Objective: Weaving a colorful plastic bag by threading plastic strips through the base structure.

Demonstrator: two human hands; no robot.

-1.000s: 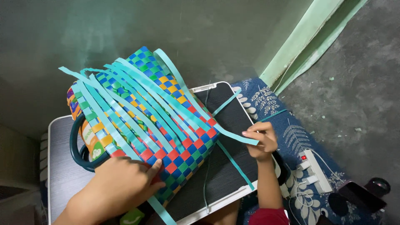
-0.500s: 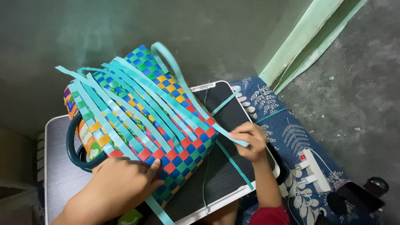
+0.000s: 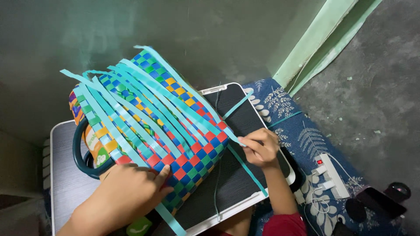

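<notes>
Dark worktop (image 3: 245, 175), woven basket (image 3: 148, 126) lying on it.
Your left hand (image 3: 127, 194) presses flat on the basket, fingers together; your right hand (image 3: 260, 146) fingers pinch a teal strip (image 3: 205, 118).

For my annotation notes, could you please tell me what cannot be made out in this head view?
- Left hand: its palm side, pressed flat on the woven basket.
- Right hand: its grip on the teal strip, fingertips curled under.
- Basket's far side and inside: turned away.
- Dark handle: partly behind the basket.
- Black object: cut by the right edge.
</notes>
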